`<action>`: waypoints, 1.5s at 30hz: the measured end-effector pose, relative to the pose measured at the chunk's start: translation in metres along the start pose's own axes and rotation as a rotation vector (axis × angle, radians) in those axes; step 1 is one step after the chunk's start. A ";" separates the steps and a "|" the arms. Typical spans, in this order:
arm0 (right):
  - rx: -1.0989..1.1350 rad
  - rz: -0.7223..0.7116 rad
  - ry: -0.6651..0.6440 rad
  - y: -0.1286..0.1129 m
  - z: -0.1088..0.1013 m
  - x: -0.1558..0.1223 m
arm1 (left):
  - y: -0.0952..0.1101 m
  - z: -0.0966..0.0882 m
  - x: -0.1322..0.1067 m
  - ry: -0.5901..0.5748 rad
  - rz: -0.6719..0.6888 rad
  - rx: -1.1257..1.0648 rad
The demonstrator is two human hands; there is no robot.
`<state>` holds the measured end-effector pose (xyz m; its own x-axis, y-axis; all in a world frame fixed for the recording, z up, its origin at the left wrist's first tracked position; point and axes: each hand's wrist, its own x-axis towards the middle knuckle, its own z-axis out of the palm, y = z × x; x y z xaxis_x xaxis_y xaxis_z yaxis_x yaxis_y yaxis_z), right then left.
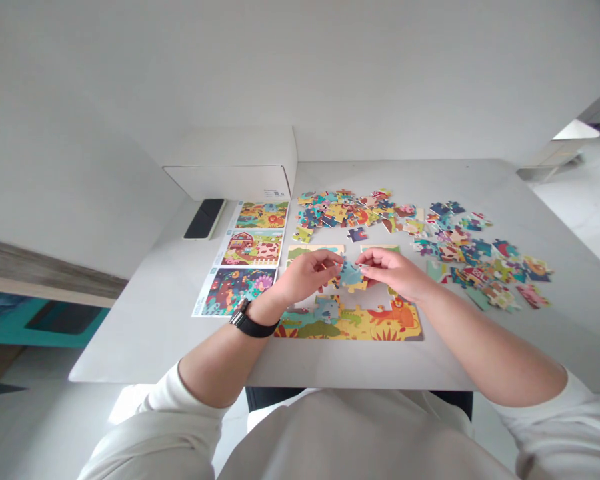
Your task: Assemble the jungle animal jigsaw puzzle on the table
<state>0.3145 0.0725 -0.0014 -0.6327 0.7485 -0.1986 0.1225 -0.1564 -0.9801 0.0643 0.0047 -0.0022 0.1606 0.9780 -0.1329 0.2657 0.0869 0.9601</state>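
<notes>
Puzzle piece (pixel 351 272), apparently just one, in the narrow pinch of two hands (pixel 310 273) (pixel 395 272) over one part-filled puzzle (pixel 350 325).

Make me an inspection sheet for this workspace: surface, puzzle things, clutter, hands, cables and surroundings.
Surface: pale table, set against a white wall.
Puzzle things: partly assembled puzzle with gaps in its middle; loose pieces heaped beyond it and to its right; three printed pictures to its left.
Clutter: phone beside the pictures; white box behind them.
Hands: left hand, with a dark watch on its wrist, and right hand both hold a blue piece above the puzzle.
Cables: nothing seen.
Surroundings: teal furniture at lower left.
</notes>
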 end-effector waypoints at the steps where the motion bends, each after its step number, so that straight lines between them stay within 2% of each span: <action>1: 0.001 0.000 0.000 0.000 0.000 0.000 | 0.000 0.000 0.000 0.002 -0.001 -0.003; 6: 0.003 -0.004 -0.015 0.000 -0.001 0.000 | 0.005 0.000 -0.001 0.018 0.004 0.022; 12: 0.014 0.014 -0.107 0.001 -0.001 -0.001 | 0.006 0.000 -0.001 0.107 0.065 0.066; 20: 0.010 0.003 -0.206 0.000 -0.003 -0.002 | 0.005 -0.001 -0.001 0.157 0.069 0.065; 26: -0.006 -0.008 -0.160 0.001 -0.007 0.000 | 0.001 -0.001 0.000 0.189 0.076 0.012; 32: 0.039 -0.044 -0.031 0.002 -0.012 0.003 | -0.001 0.000 0.002 0.173 0.094 -0.017; 39: 0.008 -0.038 -0.042 0.005 -0.008 0.004 | 0.000 0.003 0.002 0.146 0.088 -0.040; 42: -0.077 -0.052 -0.006 0.000 -0.021 0.003 | -0.002 0.002 0.002 0.154 0.072 -0.058; 45: -0.167 -0.089 0.141 -0.010 -0.043 0.002 | -0.002 0.001 0.002 0.161 0.047 -0.060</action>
<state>0.3451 0.1029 0.0075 -0.5351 0.8391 -0.0984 0.2031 0.0147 -0.9790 0.0656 0.0066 -0.0045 0.0157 0.9986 -0.0505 0.2038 0.0463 0.9779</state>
